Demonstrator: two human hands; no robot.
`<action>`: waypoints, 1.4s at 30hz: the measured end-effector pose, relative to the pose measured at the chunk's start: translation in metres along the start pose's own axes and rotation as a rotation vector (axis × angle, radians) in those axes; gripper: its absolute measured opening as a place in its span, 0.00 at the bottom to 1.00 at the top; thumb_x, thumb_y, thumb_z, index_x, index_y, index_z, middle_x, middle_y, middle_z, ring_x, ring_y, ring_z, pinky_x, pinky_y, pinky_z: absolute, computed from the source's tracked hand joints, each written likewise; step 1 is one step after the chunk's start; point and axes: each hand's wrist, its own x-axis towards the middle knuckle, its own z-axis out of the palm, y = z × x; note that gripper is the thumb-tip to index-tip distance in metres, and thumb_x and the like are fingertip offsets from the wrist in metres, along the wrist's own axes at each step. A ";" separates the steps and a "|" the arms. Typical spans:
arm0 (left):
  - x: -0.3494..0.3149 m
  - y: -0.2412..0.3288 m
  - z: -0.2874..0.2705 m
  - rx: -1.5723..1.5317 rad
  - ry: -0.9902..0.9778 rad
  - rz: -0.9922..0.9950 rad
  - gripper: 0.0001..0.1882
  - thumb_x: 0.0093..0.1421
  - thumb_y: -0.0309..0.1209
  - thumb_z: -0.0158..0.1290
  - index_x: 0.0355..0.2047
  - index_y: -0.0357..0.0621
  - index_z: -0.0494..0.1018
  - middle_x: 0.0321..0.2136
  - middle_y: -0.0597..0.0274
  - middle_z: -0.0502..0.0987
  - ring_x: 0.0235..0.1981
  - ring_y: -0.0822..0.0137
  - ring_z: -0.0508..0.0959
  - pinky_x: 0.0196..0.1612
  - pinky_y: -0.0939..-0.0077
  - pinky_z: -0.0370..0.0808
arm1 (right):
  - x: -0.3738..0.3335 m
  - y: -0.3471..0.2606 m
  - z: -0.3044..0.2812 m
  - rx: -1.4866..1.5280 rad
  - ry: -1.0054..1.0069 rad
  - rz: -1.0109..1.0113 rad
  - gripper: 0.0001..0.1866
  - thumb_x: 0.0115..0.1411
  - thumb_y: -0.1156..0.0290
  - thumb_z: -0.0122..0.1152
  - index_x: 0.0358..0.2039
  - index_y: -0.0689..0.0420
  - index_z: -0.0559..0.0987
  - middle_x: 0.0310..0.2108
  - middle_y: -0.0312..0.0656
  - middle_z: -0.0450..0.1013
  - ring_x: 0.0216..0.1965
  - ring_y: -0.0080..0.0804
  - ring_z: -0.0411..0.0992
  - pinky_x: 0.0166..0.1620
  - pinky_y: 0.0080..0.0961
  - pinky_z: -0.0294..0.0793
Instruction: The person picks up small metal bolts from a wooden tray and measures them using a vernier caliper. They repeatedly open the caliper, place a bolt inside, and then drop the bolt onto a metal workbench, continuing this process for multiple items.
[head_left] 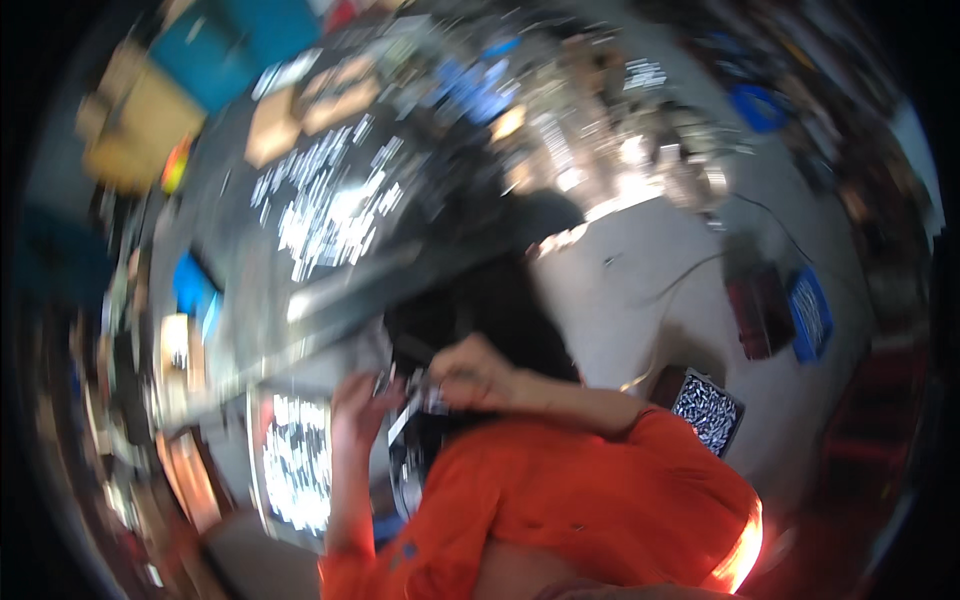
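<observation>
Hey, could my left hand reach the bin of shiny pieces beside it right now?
Probably yes: the bin appears close by, to the left of your left hand, and nothing visible stands between them. Blur hides whether the hand already holds something, which could hinder it.

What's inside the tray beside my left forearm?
The tray holds many small, shiny pieces, blurred in this view. They lie close together, so whatever is beneath them is covered and cannot be seen.
</observation>
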 end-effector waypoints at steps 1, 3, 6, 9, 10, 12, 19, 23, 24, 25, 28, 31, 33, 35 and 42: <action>0.003 -0.005 0.008 -0.058 -0.088 -0.032 0.16 0.59 0.31 0.49 0.44 0.30 0.66 0.36 0.46 0.75 0.38 0.50 0.78 0.39 0.57 0.77 | 0.000 -0.002 0.000 -0.073 0.106 0.029 0.14 0.50 0.78 0.52 0.10 0.55 0.65 0.07 0.35 0.56 0.09 0.21 0.55 0.13 0.22 0.53; 0.000 -0.004 0.029 -0.073 -0.111 -0.051 0.15 0.62 0.32 0.46 0.43 0.31 0.66 0.33 0.43 0.76 0.34 0.53 0.79 0.35 0.66 0.76 | -0.001 -0.004 0.000 -0.648 0.126 -0.271 0.12 0.46 0.80 0.53 0.11 0.57 0.63 0.08 0.38 0.54 0.10 0.20 0.53 0.14 0.20 0.52; 0.000 -0.007 0.033 -0.130 -0.128 -0.064 0.12 0.63 0.32 0.46 0.39 0.33 0.69 0.27 0.44 0.77 0.23 0.59 0.79 0.28 0.72 0.77 | 0.005 0.003 -0.003 -1.189 0.038 -0.613 0.09 0.38 0.84 0.50 0.13 0.60 0.61 0.11 0.40 0.49 0.14 0.21 0.48 0.16 0.20 0.50; -0.003 -0.011 0.029 -0.091 -0.084 -0.008 0.12 0.62 0.32 0.48 0.35 0.33 0.71 0.24 0.46 0.77 0.21 0.62 0.78 0.24 0.75 0.76 | 0.007 0.003 0.005 -1.169 -0.006 -0.581 0.09 0.37 0.84 0.48 0.12 0.60 0.60 0.11 0.40 0.49 0.15 0.20 0.48 0.16 0.20 0.49; -0.003 -0.009 0.030 -0.045 -0.070 0.010 0.11 0.62 0.32 0.48 0.34 0.33 0.71 0.23 0.47 0.77 0.20 0.63 0.78 0.23 0.76 0.76 | 0.007 0.004 0.004 -1.164 -0.018 -0.583 0.09 0.37 0.84 0.48 0.12 0.60 0.60 0.11 0.40 0.49 0.15 0.19 0.48 0.16 0.19 0.49; -0.001 -0.007 0.035 0.061 -0.049 0.046 0.11 0.61 0.31 0.50 0.32 0.32 0.72 0.22 0.49 0.77 0.19 0.66 0.77 0.22 0.77 0.75 | 0.007 0.004 -0.001 -1.167 -0.054 -0.552 0.09 0.36 0.83 0.49 0.12 0.59 0.60 0.11 0.40 0.49 0.14 0.22 0.48 0.16 0.20 0.50; 0.003 -0.002 0.042 0.365 0.006 0.084 0.07 0.58 0.25 0.53 0.30 0.30 0.73 0.18 0.57 0.76 0.17 0.73 0.75 0.20 0.82 0.72 | 0.012 0.003 0.004 -1.282 -0.121 -0.618 0.10 0.34 0.79 0.53 0.12 0.58 0.60 0.09 0.43 0.54 0.11 0.41 0.55 0.15 0.29 0.54; 0.006 -0.001 0.042 0.287 -0.041 0.061 0.06 0.58 0.24 0.53 0.31 0.31 0.72 0.19 0.58 0.76 0.18 0.74 0.75 0.20 0.82 0.72 | 0.014 0.007 0.005 -1.319 -0.109 -0.707 0.10 0.33 0.79 0.53 0.12 0.58 0.61 0.09 0.43 0.56 0.11 0.42 0.59 0.15 0.31 0.56; 0.006 -0.001 0.042 0.305 -0.051 0.068 0.05 0.58 0.23 0.52 0.32 0.31 0.72 0.20 0.57 0.76 0.19 0.73 0.75 0.21 0.81 0.73 | 0.015 0.007 0.003 -1.325 -0.112 -0.710 0.09 0.33 0.79 0.53 0.12 0.58 0.61 0.09 0.43 0.56 0.11 0.42 0.59 0.15 0.32 0.56; 0.005 -0.001 0.042 0.323 -0.062 0.076 0.05 0.58 0.22 0.52 0.32 0.31 0.71 0.22 0.57 0.76 0.20 0.71 0.76 0.23 0.80 0.74 | 0.016 0.008 0.003 -1.331 -0.114 -0.712 0.09 0.33 0.79 0.53 0.12 0.58 0.61 0.09 0.43 0.56 0.11 0.42 0.59 0.15 0.32 0.56; 0.003 -0.002 0.041 0.374 -0.087 0.125 0.05 0.58 0.21 0.51 0.34 0.31 0.70 0.26 0.56 0.76 0.24 0.69 0.77 0.27 0.78 0.76 | 0.018 0.008 0.003 -1.329 -0.121 -0.749 0.09 0.33 0.80 0.53 0.12 0.58 0.62 0.09 0.43 0.57 0.11 0.40 0.59 0.15 0.30 0.56; 0.004 -0.001 0.043 0.338 -0.105 0.153 0.07 0.57 0.19 0.51 0.36 0.32 0.69 0.28 0.55 0.76 0.27 0.68 0.77 0.31 0.77 0.76 | 0.015 0.008 0.001 -1.277 -0.067 -0.653 0.09 0.33 0.81 0.54 0.11 0.58 0.62 0.09 0.43 0.57 0.10 0.38 0.58 0.15 0.28 0.55; 0.005 0.000 0.047 0.312 -0.112 0.112 0.08 0.56 0.18 0.52 0.37 0.32 0.69 0.29 0.55 0.76 0.28 0.67 0.78 0.33 0.76 0.76 | 0.015 0.008 0.001 -1.268 -0.055 -0.675 0.10 0.34 0.81 0.53 0.10 0.58 0.61 0.09 0.43 0.57 0.10 0.36 0.58 0.15 0.27 0.55; 0.003 0.004 0.052 0.313 -0.114 0.027 0.10 0.55 0.17 0.53 0.38 0.32 0.69 0.29 0.56 0.76 0.28 0.67 0.77 0.34 0.76 0.75 | 0.015 0.007 0.001 -1.254 -0.049 -0.682 0.10 0.34 0.81 0.53 0.10 0.58 0.61 0.09 0.43 0.56 0.09 0.35 0.57 0.14 0.26 0.54; 0.013 0.004 0.024 0.691 0.074 0.301 0.08 0.52 0.20 0.57 0.33 0.36 0.72 0.23 0.63 0.75 0.20 0.74 0.74 0.25 0.81 0.72 | 0.008 0.002 -0.008 -1.242 -0.024 -0.668 0.10 0.34 0.84 0.46 0.09 0.58 0.57 0.08 0.40 0.55 0.08 0.28 0.59 0.13 0.21 0.54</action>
